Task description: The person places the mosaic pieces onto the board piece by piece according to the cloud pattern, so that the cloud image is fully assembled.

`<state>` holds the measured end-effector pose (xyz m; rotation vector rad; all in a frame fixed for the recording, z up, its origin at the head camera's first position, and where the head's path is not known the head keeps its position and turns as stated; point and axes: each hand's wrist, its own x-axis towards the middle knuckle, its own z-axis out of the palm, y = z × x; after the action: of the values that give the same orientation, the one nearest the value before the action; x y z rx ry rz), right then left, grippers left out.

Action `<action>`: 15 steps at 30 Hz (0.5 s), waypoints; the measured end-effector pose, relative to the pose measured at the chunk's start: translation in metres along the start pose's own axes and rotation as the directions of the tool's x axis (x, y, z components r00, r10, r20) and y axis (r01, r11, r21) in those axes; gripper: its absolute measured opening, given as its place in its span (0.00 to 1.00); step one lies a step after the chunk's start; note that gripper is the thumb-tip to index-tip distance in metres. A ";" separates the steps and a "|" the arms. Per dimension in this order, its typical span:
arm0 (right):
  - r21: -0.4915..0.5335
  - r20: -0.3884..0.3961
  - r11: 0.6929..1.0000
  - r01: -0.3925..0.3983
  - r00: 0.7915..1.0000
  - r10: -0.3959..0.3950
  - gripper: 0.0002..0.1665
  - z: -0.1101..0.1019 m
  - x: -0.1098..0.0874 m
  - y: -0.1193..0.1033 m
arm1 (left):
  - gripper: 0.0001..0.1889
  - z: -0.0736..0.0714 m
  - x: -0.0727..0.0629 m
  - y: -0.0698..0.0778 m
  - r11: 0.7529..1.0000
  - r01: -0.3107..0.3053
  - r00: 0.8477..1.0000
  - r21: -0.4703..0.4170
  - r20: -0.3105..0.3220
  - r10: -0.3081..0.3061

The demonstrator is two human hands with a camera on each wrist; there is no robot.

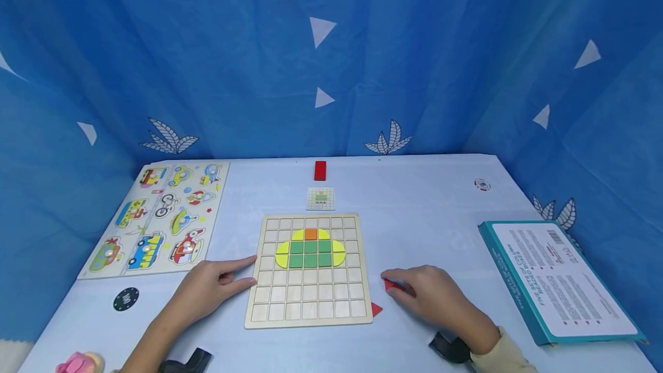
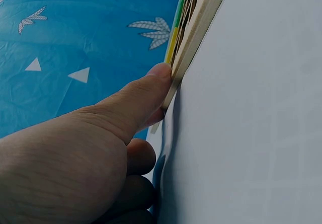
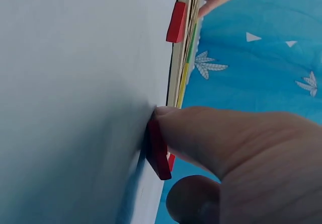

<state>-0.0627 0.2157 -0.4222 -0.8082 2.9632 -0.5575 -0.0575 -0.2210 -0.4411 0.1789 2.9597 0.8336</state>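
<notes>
A wooden grid board [image 1: 279, 295] lies in the middle of the table, with green square tiles [image 1: 310, 260], yellow rounded tiles [image 1: 338, 253] and one orange square tile [image 1: 311, 233] in its upper half. The thumb and index finger of my left hand [image 1: 204, 286] touch the board's left edge; its other fingers are curled under in the left wrist view. To the right of the board, my right hand [image 1: 430, 298] pinches a red triangular tile [image 3: 158, 151] low over the table. Another red tile [image 1: 376, 308] sticks out beside the board's lower right edge.
Behind the board lie a small pattern card [image 1: 320, 198] and a red block [image 1: 320, 171]. A vehicle puzzle board [image 1: 171, 212] is at left, with a black chip [image 1: 126, 299] below. A teal-edged box [image 1: 564, 281] lies at right; a white chip [image 1: 482, 185] lies farther back.
</notes>
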 end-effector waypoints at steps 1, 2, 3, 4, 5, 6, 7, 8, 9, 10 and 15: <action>-0.001 -0.004 1.000 0.006 1.000 -0.006 0.18 0.000 0.000 0.000 | 0.29 0.000 0.000 0.000 1.000 0.001 1.000 -0.001 -0.001 -0.001; 0.001 -0.008 1.000 0.015 1.000 -0.015 0.16 0.001 0.000 0.000 | 0.29 0.001 0.000 -0.001 1.000 0.002 1.000 -0.001 -0.002 -0.002; 0.003 -0.015 1.000 0.025 1.000 -0.025 0.15 0.002 0.000 0.001 | 0.29 0.001 0.000 -0.001 1.000 0.003 1.000 0.000 -0.002 -0.003; 0.002 -0.018 0.999 0.032 0.999 -0.032 0.14 0.002 0.000 0.001 | 0.29 0.001 0.000 -0.001 1.000 0.001 1.000 0.002 -0.004 -0.001; 0.003 -0.020 0.999 0.036 0.999 -0.036 0.14 0.003 0.001 0.002 | 0.28 0.001 0.000 -0.001 1.000 0.000 1.000 0.003 -0.005 0.000; 0.009 -0.020 0.999 0.039 0.999 -0.039 0.13 0.003 0.001 0.002 | 0.28 0.001 0.000 -0.001 1.000 -0.001 1.000 0.005 -0.007 0.001; 0.015 -0.020 0.999 0.041 0.999 -0.041 0.12 0.003 0.001 0.001 | 0.28 0.001 0.000 -0.001 1.000 -0.003 1.000 0.007 -0.008 0.003; 0.019 -0.020 0.999 0.041 0.999 -0.041 0.12 0.003 0.001 0.001 | 0.28 0.001 0.000 -0.001 1.000 -0.002 1.000 0.007 -0.009 0.002; 0.018 -0.021 0.999 0.038 0.999 -0.038 0.12 0.002 0.002 0.000 | 0.28 0.001 0.000 -0.001 1.000 -0.002 1.000 0.007 -0.008 0.002; 0.016 -0.021 0.999 0.035 0.999 -0.035 0.12 0.002 0.002 -0.001 | 0.28 0.000 0.000 0.000 1.000 -0.002 1.000 0.005 -0.009 0.002; 0.022 -0.030 1.000 0.006 1.000 -0.005 0.12 0.001 0.001 -0.001 | 0.28 0.000 0.000 0.002 1.000 0.005 1.000 0.000 -0.001 -0.005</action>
<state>-0.0629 0.2142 -0.4229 -0.8132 2.9768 -0.6063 -0.0574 -0.2197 -0.4404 0.1704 2.9601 0.8331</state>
